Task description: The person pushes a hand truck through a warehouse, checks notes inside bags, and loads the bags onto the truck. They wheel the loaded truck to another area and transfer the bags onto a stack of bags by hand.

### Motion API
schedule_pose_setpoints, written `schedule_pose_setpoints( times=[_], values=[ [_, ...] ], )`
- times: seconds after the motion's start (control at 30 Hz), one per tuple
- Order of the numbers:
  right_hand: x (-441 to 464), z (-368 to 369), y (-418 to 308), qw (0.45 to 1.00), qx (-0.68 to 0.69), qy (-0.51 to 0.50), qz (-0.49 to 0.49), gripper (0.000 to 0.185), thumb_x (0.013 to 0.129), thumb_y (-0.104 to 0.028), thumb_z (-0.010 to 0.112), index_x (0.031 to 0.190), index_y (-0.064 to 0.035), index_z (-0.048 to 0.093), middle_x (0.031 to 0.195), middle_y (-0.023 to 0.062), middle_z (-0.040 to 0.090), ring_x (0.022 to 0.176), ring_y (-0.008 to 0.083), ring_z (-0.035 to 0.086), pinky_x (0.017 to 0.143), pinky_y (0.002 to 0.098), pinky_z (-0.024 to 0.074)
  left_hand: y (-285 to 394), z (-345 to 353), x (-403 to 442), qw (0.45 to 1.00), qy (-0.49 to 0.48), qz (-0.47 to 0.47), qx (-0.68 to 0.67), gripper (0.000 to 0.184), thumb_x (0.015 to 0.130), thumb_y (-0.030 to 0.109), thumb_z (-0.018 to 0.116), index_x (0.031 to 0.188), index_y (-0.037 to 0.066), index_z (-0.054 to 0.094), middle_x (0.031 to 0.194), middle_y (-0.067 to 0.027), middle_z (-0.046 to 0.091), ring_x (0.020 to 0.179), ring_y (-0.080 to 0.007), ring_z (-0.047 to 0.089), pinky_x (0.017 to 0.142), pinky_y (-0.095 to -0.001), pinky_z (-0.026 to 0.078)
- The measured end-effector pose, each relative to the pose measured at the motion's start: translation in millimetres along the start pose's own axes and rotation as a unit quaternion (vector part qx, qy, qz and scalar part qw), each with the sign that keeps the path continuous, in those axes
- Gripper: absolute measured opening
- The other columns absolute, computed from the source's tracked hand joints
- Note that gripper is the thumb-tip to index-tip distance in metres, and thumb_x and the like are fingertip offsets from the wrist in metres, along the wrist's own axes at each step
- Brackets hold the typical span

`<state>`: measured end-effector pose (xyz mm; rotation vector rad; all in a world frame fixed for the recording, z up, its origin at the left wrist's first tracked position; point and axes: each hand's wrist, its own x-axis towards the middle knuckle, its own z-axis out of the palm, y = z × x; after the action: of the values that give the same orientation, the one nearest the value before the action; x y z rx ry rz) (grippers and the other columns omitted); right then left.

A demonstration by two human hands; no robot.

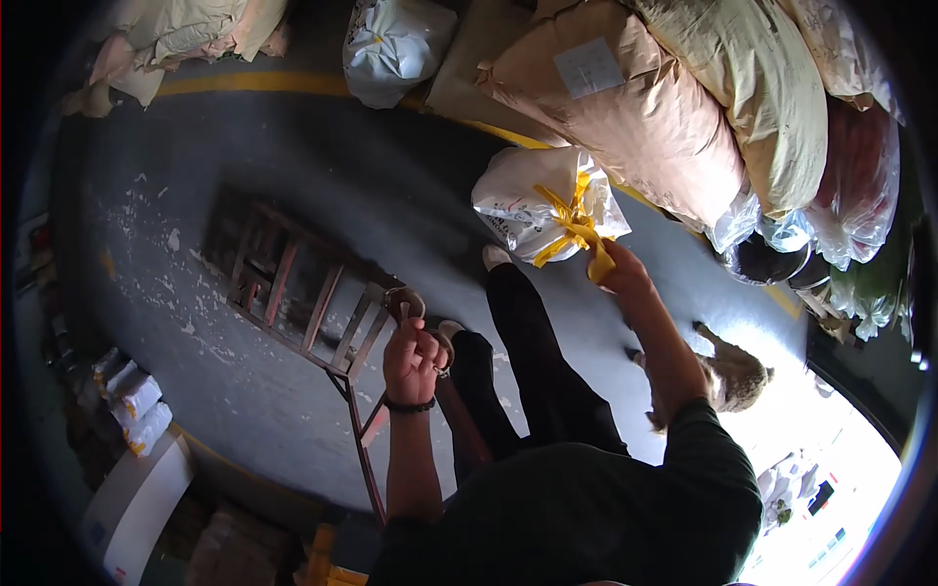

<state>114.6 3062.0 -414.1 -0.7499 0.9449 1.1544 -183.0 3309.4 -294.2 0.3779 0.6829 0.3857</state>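
My right hand (625, 271) reaches forward, its fingers closed on the yellow tie (584, 234) of a white plastic bag (513, 200). The bag rests on the grey floor, full and knotted at the top. Nearer my body, my left hand (412, 359) is raised in a closed grip, a dark bracelet at its wrist. Brown rounded parts (404, 303) show just beyond and beside the fingers; what they belong to is unclear. Below that hand stands a reddish ladder-like metal frame (288, 278) with several crossbars. Whether the hand touches the frame cannot be made out.
Large stuffed sacks (625, 107) are piled at the upper right, and another white bag (391, 49) stands at the top. A dog (735, 376) is on the floor to my right, by a bright opening. White packages (135, 400) lie at the left.
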Motion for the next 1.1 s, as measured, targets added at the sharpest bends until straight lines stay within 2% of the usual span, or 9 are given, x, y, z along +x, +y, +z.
schedule_pose_setpoints(
  times=[0.13,0.2,0.4,0.5,0.57,0.8,0.93,1.07,1.1],
  values=[
    [3,-25,-5,0.999,-0.028,-0.042,-0.002,0.018,0.095,-0.02,0.048,0.095,-0.0039,0.056,0.071,0.0034,0.057,0.062,0.0143,0.059,0.056,0.0278,0.0504,-10,10,21,0.998,0.0,-0.043,0.045,0.018,0.096,0.025,0.049,0.088,0.009,0.054,0.06,0.0022,0.046,0.046,-0.0053,0.033,0.051,-0.0259,0.035],
    [43,-81,-5,0.878,-0.434,-0.017,-0.201,0.024,0.094,-0.026,0.05,0.095,-0.0034,0.056,0.07,0.0051,0.056,0.056,0.0155,0.057,0.048,0.0297,0.0479,-23,4,36,0.988,0.047,-0.046,0.139,0.015,0.092,0.019,0.058,0.085,0.011,0.047,0.069,-0.0022,0.059,0.05,-0.0057,0.043,0.053,-0.0244,0.04],
    [18,-77,34,0.968,-0.21,0.13,0.033,0.04,0.085,-0.029,0.066,0.112,-0.0023,0.054,0.083,0.0123,0.059,0.06,0.0226,0.061,0.047,0.0325,0.0509,-70,-6,90,0.886,0.053,0.075,0.454,0.032,0.084,0.021,0.069,0.09,0.006,0.041,0.081,-0.0092,0.067,0.067,-0.0107,0.061,0.061,-0.0246,0.048],
    [8,-51,50,0.84,-0.423,0.33,-0.08,0.04,0.084,-0.023,0.063,0.115,-0.0008,0.051,0.095,0.0191,0.058,0.083,0.0292,0.061,0.054,0.0348,0.0533,-102,-26,108,0.863,0.053,0.155,0.479,0.034,0.082,0.017,0.071,0.093,0.004,0.041,0.083,-0.0086,0.067,0.067,-0.0112,0.06,0.062,-0.0241,0.048],
    [41,-109,53,0.5,-0.699,0.354,-0.368,0.035,0.081,-0.017,0.062,0.112,-0.0031,0.055,0.099,0.0191,0.057,0.103,0.0339,0.053,0.08,0.0407,0.0496,-112,-25,113,0.82,0.074,0.174,0.539,0.032,0.081,0.014,0.071,0.094,0.004,0.043,0.083,-0.0079,0.066,0.067,-0.0112,0.06,0.06,-0.0233,0.047],
    [72,57,10,0.427,-0.69,0.212,-0.545,0.024,0.08,-0.022,0.067,0.1,-0.01,0.064,0.101,0.0122,0.058,0.103,0.0327,0.051,0.089,0.0412,0.0418,-151,-28,142,0.762,0.083,0.19,0.614,0.032,0.076,0.006,0.074,0.088,0.003,0.045,0.082,-0.0018,0.055,0.068,-0.0103,0.058,0.061,-0.0215,0.049],
    [135,89,0,0.382,-0.777,0.275,-0.418,0.016,0.081,-0.017,0.062,0.097,-0.0132,0.065,0.101,0.0092,0.058,0.103,0.03,0.051,0.086,0.0402,0.0426,-182,-42,180,0.877,0.056,0.124,0.46,0.027,0.079,0.003,0.065,0.093,0.005,0.042,0.089,-0.0071,0.056,0.079,-0.0128,0.058,0.068,-0.0263,0.048],
    [128,72,-2,0.388,-0.768,0.177,-0.478,0.009,0.08,-0.013,0.06,0.087,-0.0138,0.064,0.094,0.0052,0.059,0.099,0.0281,0.051,0.081,0.0417,0.0429,-181,-23,200,0.698,0.014,0.167,0.697,0.036,0.074,-0.002,0.062,0.104,0.002,0.043,0.096,-0.014,0.056,0.087,-0.0292,0.059,0.077,-0.036,0.049],
    [121,64,1,0.39,-0.739,0.147,-0.529,0.002,0.078,-0.014,0.062,0.08,-0.0133,0.061,0.087,0.0039,0.058,0.092,0.0276,0.053,0.077,0.041,0.043,-187,-26,209,0.668,0.013,0.171,0.724,0.044,0.076,0.005,0.066,0.112,0.002,0.042,0.095,-0.01,0.057,0.07,-0.0197,0.059,0.067,-0.0322,0.05]
  ],
)
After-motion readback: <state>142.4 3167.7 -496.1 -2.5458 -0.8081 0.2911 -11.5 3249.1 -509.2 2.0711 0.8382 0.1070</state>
